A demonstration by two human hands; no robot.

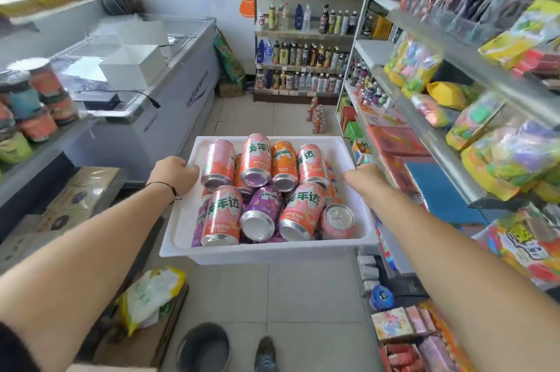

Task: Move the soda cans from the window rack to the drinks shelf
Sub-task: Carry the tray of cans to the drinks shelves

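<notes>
Cans (pixel 263 190) lie piled in white tray (pixel 181 226), carried mid-aisle. Left hand (pixel 174 174) curled on left rim; right hand (pixel 362 174) at right rim, fingers hidden, grip unclear. Drinks shelf (pixel 303 38) far ahead.

The right hand (pixel 362 173) is mostly hidden behind the white foam box's (pixel 266 253) right rim, so its grip cannot be seen. Lower soda cans (pixel 263 190) lie buried under others. The snack packets (pixel 512 156) at right are blurred, and the far drinks shelf (pixel 303 38) labels are too small to read.
</notes>
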